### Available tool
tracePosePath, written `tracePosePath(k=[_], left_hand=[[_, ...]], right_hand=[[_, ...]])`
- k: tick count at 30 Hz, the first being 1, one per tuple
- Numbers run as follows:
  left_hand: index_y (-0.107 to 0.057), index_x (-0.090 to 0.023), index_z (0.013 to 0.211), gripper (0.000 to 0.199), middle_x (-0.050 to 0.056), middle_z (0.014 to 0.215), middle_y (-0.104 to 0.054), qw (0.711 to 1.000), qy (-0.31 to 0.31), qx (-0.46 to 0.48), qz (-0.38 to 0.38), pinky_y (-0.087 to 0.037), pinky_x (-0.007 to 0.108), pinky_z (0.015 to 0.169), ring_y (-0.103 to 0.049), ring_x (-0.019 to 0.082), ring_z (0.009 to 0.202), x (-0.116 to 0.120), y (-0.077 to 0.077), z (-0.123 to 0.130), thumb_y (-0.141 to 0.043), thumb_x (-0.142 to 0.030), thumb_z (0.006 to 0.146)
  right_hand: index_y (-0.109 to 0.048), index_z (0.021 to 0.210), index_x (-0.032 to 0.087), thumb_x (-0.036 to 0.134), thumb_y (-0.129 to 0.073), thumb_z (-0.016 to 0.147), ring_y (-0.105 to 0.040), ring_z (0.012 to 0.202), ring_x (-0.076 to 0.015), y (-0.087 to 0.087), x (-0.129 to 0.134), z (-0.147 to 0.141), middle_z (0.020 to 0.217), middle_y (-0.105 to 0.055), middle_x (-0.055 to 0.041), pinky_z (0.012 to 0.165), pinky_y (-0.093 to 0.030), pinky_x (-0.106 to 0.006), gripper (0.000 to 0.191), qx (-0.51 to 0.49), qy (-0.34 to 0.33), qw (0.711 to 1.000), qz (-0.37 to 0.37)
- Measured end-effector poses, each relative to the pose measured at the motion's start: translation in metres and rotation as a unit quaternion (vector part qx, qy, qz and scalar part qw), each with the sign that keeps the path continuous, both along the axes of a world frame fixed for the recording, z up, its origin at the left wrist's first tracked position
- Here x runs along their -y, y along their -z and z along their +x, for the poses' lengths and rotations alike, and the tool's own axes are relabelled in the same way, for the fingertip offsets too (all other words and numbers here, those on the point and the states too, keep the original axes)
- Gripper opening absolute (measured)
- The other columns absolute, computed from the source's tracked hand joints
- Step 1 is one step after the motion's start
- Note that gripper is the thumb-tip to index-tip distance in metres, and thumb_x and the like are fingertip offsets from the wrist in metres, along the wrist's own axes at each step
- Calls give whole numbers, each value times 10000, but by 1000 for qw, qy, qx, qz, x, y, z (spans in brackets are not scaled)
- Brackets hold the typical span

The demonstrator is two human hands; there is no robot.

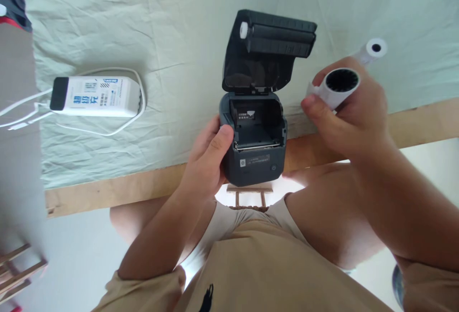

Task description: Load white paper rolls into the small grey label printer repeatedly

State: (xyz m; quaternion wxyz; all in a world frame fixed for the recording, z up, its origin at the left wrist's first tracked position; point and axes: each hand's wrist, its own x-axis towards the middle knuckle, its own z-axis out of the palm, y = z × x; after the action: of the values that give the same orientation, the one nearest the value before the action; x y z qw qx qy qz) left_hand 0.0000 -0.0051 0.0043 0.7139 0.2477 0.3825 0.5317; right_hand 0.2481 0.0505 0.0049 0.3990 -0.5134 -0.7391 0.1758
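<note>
My left hand (208, 159) grips the left side of a dark grey label printer (254, 164), its thumb on the upper edge. The printer's black lid (251, 66) is swung up, showing a white-ended roller inside it. Between the printer's walls the paper bay holds no roll, only a small printed sticker. To the right, my right hand (355, 106) is closed around a white paper roll (332, 93) with a dark ribbed core, apart from the printer. Thumb and fingers pinch near the loose paper end. Just beyond that hand lies a smaller white paper roll (376, 48).
A white power strip (103, 96) with its cable looped round it lies at left on the pale green cloth (172, 25). The table's wooden edge (158, 180) runs below the printer, above my legs. Wooden stool parts (21, 276) stand at lower left.
</note>
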Motion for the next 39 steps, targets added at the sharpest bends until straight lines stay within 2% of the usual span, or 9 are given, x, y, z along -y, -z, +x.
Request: tracePosePath(k=[6, 14, 18, 21, 24, 28, 32, 35, 39], left_hand=[[-824, -224, 1135, 259, 15, 958, -861, 1000, 14, -20, 5, -648, 195, 557, -828, 164, 722, -1, 1, -1, -739, -465, 1092], [-841, -223, 1126, 267, 29, 961, -861, 998, 3, -60, -16, -642, 219, 547, -818, 185, 729, 1, 0, -4, -753, -469, 1071], [-825, -227, 1157, 307, 41, 938, -844, 998, 16, -55, -3, -645, 225, 553, -821, 193, 727, 1, 1, -4, -725, -510, 1090], [-824, -227, 1141, 256, 27, 902, -830, 999, 19, -34, 3, -628, 202, 533, -800, 169, 687, 1, 0, -4, -720, -457, 1098], [-814, -225, 1140, 264, 25, 896, -824, 999, 25, -44, 1, -623, 198, 529, -794, 164, 675, 1, -2, -3, -733, -471, 1092], [-813, -225, 1120, 293, 27, 883, -815, 999, 23, -47, -3, -599, 204, 488, -783, 169, 650, 1, -2, -3, -732, -505, 1087], [-818, -229, 1108, 269, 19, 922, -823, 999, 13, -41, -9, -614, 206, 495, -764, 151, 622, 2, -1, -3, -752, -488, 1077], [-818, -231, 1130, 281, 17, 927, -823, 999, 17, -39, -14, -624, 209, 500, -759, 149, 616, 1, 0, -3, -766, -499, 1066], [-814, -230, 1136, 291, 18, 904, -818, 999, 17, -43, -6, -615, 194, 507, -768, 152, 641, 1, 1, -3, -770, -508, 1062]], right_hand=[[-695, 1221, 269, 404, -842, 960, -746, 941, -217, -1, -5, 6, 1141, -808, -67, 839, -651, -403, 329, 85, 27, 996, -15], [-625, 1415, 315, 287, -859, 902, -775, 904, -255, 11, -5, 3, 1138, -827, -65, 845, -634, -450, 564, 147, 45, 987, -41], [-732, 1320, 261, 310, -811, 954, -803, 1000, -274, -1, -3, 13, 1196, -825, -121, 825, -615, -425, 378, 95, 59, 987, 114], [-789, 1276, 242, 246, -760, 941, -800, 1041, -286, -4, -13, 35, 1250, -817, -136, 802, -570, -416, 337, 93, 142, 967, 190], [-752, 1342, 224, 240, -833, 887, -788, 1136, -282, 8, -30, 54, 1401, -742, -175, 791, -575, -391, 462, 147, 228, 959, 85], [-746, 1325, 221, 126, -869, 811, -743, 946, -204, 25, -44, 65, 1302, -716, -146, 752, -586, -349, 537, 157, 254, 954, -35], [-793, 1350, 273, -55, -704, 800, -786, 1072, -213, 22, -42, 67, 1327, -718, -133, 905, -618, -363, 646, 138, 218, 964, -63], [-816, 1355, 256, 53, -842, 784, -736, 1288, -288, 16, -42, 64, 1312, -682, -158, 961, -618, -412, 606, 151, 253, 953, -65], [-721, 1481, 225, 71, -878, 734, -754, 1026, -251, 8, -42, 57, 1290, -717, -149, 896, -600, -465, 779, 140, 303, 935, -117]])
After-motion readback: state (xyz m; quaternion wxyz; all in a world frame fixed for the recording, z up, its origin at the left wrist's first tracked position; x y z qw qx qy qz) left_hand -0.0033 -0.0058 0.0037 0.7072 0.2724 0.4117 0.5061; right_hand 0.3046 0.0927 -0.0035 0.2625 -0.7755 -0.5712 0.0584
